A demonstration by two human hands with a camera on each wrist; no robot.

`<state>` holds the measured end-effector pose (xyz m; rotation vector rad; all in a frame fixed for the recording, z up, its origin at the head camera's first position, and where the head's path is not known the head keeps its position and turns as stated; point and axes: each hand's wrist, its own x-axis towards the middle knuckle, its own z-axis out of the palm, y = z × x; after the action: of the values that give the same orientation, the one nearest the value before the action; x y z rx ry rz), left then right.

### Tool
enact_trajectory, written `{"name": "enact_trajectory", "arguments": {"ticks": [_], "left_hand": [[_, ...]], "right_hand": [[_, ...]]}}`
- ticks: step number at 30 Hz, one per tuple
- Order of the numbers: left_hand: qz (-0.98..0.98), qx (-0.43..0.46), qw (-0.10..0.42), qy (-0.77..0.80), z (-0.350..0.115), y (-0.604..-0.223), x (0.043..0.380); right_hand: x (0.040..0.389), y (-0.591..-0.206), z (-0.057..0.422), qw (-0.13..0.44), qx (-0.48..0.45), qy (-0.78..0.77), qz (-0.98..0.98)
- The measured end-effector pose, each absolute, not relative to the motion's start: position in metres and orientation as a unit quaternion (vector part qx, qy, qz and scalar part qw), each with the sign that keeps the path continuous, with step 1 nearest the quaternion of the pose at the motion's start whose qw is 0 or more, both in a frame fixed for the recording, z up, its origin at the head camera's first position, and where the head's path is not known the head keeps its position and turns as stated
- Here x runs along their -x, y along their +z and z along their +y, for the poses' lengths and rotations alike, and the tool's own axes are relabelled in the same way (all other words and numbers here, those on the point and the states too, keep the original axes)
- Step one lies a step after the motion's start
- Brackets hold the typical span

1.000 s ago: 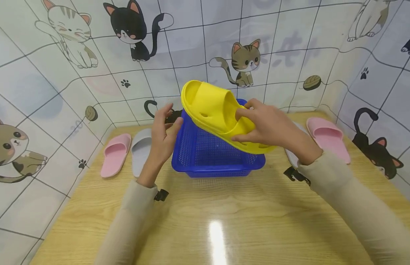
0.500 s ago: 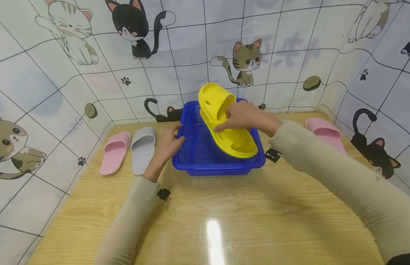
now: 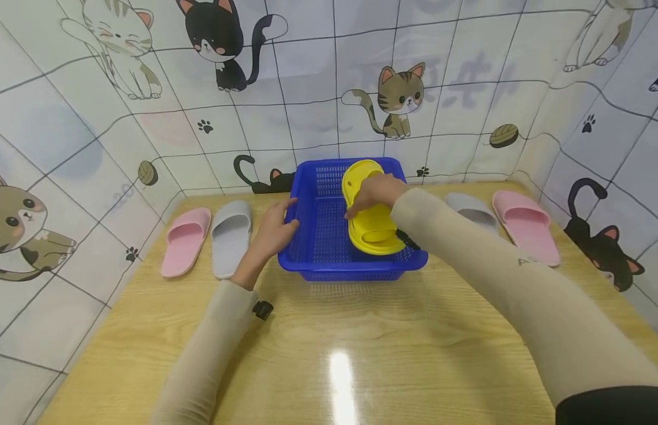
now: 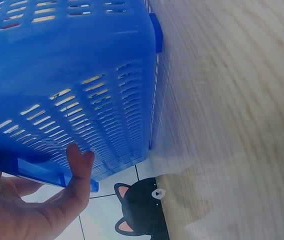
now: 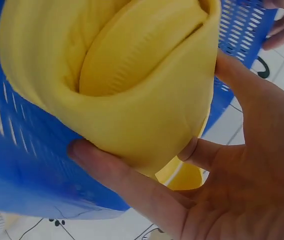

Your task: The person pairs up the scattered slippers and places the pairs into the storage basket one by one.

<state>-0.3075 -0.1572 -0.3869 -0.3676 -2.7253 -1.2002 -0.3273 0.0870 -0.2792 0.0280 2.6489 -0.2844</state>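
A yellow clog [image 3: 372, 224] lies lengthwise inside the right half of a blue perforated basket [image 3: 350, 274], toe toward the back wall. My right hand [image 3: 377, 192] grips the clog from above near its middle. Up close in the right wrist view, thumb and fingers pinch both sides of the yellow clog [image 5: 147, 125]. My left hand [image 3: 272, 231] holds the basket's left rim. Seen from the left wrist, fingers [image 4: 79, 170] bend beneath the rim against the slotted outer wall [image 4: 72, 115].
Left of the basket lie a pink slipper [image 3: 185, 242] and a grey slipper [image 3: 231, 239]. A grey slipper [image 3: 471, 209], partly behind the right sleeve, and a pink slipper [image 3: 525, 224] lie at the right. Cat-print walls border the wooden table [image 3: 302, 354].
The right hand has carried the yellow clog from above the basket down into its right side, turning it lengthwise. The left hand has moved onto the basket's left rim.
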Motion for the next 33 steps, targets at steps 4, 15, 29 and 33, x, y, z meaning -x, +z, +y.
{"name": "enact_trajectory", "arguments": {"ticks": [4,15,29,33], "left_hand": [[-0.907,0.123,0.065,-0.399,-0.160,-0.386,0.306],[-0.904,0.123,0.064,-0.404,-0.159,-0.387,0.307],[-0.909,0.126,0.051,-0.395,-0.156,-0.388,0.306],[-0.907,0.127,0.056,-0.398,-0.156,-0.388,0.305]], "right_hand": [[0.328,-0.286,0.083,0.254,-0.010,-0.091,0.963],[0.343,-0.304,0.087,0.302,-0.090,-0.109,0.943],[0.352,-0.314,0.099,0.307,-0.031,-0.112,0.945],[0.352,-0.316,0.099,0.302,-0.020,-0.100,0.948]]}}
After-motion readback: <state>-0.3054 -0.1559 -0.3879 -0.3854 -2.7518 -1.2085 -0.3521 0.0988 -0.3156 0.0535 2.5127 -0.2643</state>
